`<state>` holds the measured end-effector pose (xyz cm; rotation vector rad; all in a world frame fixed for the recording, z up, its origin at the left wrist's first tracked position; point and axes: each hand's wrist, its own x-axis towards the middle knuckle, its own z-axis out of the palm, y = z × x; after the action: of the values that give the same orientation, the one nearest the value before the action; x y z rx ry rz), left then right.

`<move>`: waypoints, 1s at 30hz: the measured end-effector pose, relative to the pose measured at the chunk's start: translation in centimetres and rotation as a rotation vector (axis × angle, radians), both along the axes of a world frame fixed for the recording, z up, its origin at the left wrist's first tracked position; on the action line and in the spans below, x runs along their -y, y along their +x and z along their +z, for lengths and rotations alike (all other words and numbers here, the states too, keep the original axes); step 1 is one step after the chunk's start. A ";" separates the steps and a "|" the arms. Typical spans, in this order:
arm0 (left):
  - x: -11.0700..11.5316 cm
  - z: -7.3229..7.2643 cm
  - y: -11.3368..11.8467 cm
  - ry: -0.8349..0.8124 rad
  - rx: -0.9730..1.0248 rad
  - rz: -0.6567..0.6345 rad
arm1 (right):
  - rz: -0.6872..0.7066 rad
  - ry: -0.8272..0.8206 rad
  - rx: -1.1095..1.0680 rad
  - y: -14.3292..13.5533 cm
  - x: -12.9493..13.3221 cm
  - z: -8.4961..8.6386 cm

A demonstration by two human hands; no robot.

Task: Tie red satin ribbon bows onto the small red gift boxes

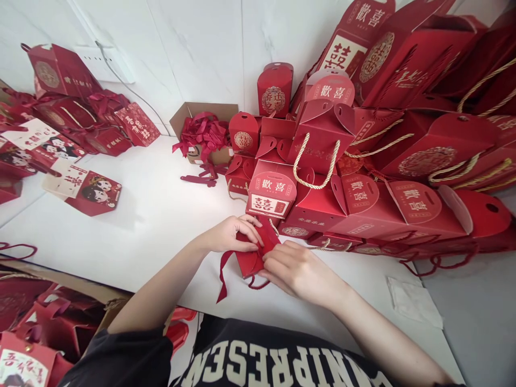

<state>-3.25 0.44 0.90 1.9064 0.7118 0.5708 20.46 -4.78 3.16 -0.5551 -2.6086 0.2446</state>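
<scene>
A small red gift box (pixel 246 264) sits on the white table in front of me, between my two hands. My left hand (pixel 238 234) is closed at its top, fingers pinching a dark red ribbon (pixel 223 271) whose loose tail hangs down past the box's left side. From the other side my right hand (pixel 291 267) is closed on the ribbon too, its fingertips bunched against the box's top flaps near my left fingertips. The exact pinch is partly covered by my fingers. A dark red cord handle (pixel 258 284) loops out at the box's near edge.
Red gift boxes (pixel 318 215) with rope handles are piled to the right. A cardboard box (pixel 231 112) of ribbons stands by the wall, with several ribbon pieces (pixel 203 177) before it. More boxes (pixel 99 191) lie left; a filled carton (pixel 108 312) is lower left.
</scene>
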 end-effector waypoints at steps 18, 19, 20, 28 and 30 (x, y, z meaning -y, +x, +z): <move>4.6 -0.6 0.1 1.260 -0.245 0.330 | -0.026 -0.430 -0.284 -0.7 -4.0 -2.7; 4.6 -0.8 0.1 1.248 -0.225 0.331 | -0.029 -0.420 -0.270 -0.6 -4.0 -2.7; 4.6 -1.0 0.0 1.239 -0.210 0.334 | -0.033 -0.396 -0.256 -0.6 -4.0 -2.7; 4.9 -1.3 -0.1 1.270 -0.159 0.348 | -0.069 0.033 -0.192 -0.9 -3.4 -2.4; 4.9 -1.4 -0.1 1.271 -0.143 0.341 | -0.077 -0.054 -0.241 -0.9 -3.3 -2.2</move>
<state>-3.37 -4.47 -0.52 3.0218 0.8582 1.3206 19.60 -1.43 0.95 -0.6033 -2.3495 0.3360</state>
